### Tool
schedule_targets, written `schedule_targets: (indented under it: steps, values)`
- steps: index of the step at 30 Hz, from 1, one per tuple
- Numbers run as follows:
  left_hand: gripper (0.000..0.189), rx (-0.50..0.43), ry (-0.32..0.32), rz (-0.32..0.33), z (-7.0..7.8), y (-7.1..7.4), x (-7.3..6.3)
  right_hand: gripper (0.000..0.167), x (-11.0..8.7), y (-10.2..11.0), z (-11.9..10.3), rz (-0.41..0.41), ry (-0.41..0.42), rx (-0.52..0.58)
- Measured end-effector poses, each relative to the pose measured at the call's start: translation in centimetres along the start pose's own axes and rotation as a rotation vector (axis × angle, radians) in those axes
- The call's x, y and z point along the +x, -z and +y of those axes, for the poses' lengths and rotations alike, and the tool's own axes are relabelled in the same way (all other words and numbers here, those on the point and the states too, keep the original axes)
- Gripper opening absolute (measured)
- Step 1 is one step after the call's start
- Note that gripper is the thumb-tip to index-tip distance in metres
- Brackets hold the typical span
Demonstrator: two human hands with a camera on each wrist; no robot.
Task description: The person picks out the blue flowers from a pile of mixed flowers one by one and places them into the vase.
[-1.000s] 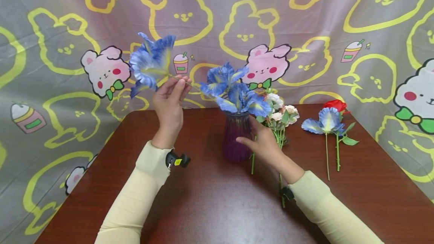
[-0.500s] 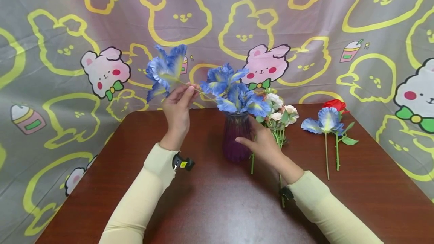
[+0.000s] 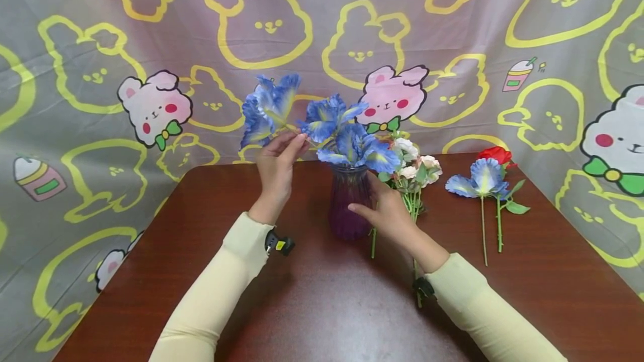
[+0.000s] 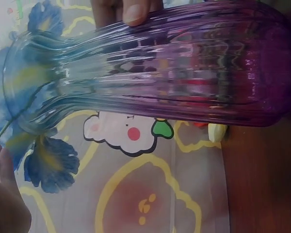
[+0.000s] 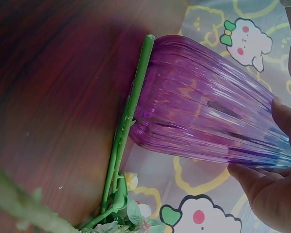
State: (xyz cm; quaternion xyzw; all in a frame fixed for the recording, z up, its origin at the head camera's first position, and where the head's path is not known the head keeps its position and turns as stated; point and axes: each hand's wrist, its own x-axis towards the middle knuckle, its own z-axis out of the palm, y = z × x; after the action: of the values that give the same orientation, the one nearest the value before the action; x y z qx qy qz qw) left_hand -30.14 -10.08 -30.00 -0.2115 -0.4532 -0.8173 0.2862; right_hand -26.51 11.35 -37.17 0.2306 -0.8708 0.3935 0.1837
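Grey cloth [image 3: 282, 32] printed with yellow bear outlines and pink-cheeked rabbits hangs along the far side of a reddish-brown table [image 3: 312, 295], whose near half catches a pale glare. At the middle of the table stands an upright ribbed glass vase [image 3: 346, 208], purple at the base and bluish toward the rim.

To the left of the vase, the left hand [image 3: 276, 166] pinches the thin stem of a blue flower [image 3: 270, 106] between thumb and fingers, with the bloom tilted up and to the left. From the left wrist, that stem slants across the line of the rim — whether its end is inside the vase or behind the glass, I cannot tell. Blue blooms [image 3: 352, 141] with yellowish centres already stand in the vase, spreading above its mouth.

On the right side, the right hand [image 3: 394, 214] grips the vase, thumb on the near face and fingers curled round the right side. Just beside it, to the right, lies a bunch of white and pinkish flowers [image 3: 416, 166], green stems running toward the near side, partly hidden by the forearm. Farther right — well apart from the vase — a loose blue flower [image 3: 484, 179] lies next to a red flower [image 3: 495, 155] with green leaves.
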Motion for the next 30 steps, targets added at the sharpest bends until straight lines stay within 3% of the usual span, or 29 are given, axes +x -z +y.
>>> schedule_targets:
  steps: [5, 16, 30]
  values:
    - [0.008, 0.074, 0.016, -0.039, -0.8, -0.1, -0.2, 0.081, 0.0, -0.1, 0.1, -0.007, -0.009, 0.005]
    - [0.021, 0.272, 0.048, -0.057, -2.2, -0.3, -0.3, 0.083, 0.0, -0.1, 0.1, -0.011, -0.014, 0.008]
    - [0.024, 0.302, 0.170, 0.018, -2.5, -0.4, -0.6, 0.082, 0.0, 0.1, -0.3, -0.021, -0.030, -0.001]
